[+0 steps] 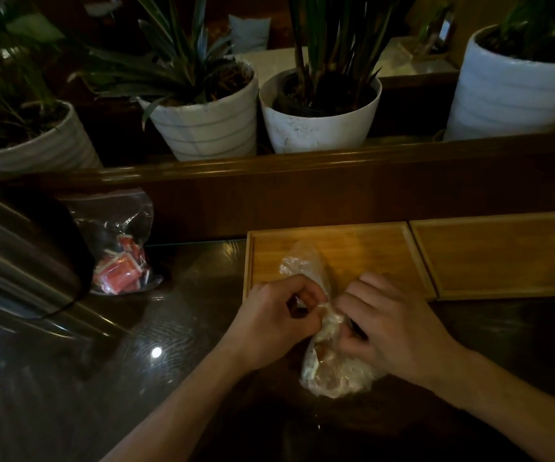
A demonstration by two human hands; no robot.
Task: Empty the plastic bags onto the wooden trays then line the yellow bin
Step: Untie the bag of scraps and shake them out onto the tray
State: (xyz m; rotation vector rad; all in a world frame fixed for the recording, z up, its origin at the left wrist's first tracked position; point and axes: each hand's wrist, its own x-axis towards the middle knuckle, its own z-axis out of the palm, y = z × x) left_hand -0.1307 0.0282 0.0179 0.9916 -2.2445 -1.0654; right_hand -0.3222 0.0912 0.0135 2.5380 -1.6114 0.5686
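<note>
A clear plastic bag [331, 371] with brownish contents lies across the near edge of the left wooden tray [362, 248], its twisted top reaching onto the tray. My left hand [269, 320] and my right hand [392, 325] both pinch the bag's knotted middle from either side. A second wooden tray [502, 255] sits bare to the right, touching the first. Another clear bag [119, 248] holding several red-and-white packets stands at the left. No yellow bin is in view.
The trays rest on a dark glossy table [176, 328] against a wooden ledge [302, 181]. Several white plant pots, such as the middle one [319, 125], stand behind the ledge. A metallic appliance [19, 261] fills the left side.
</note>
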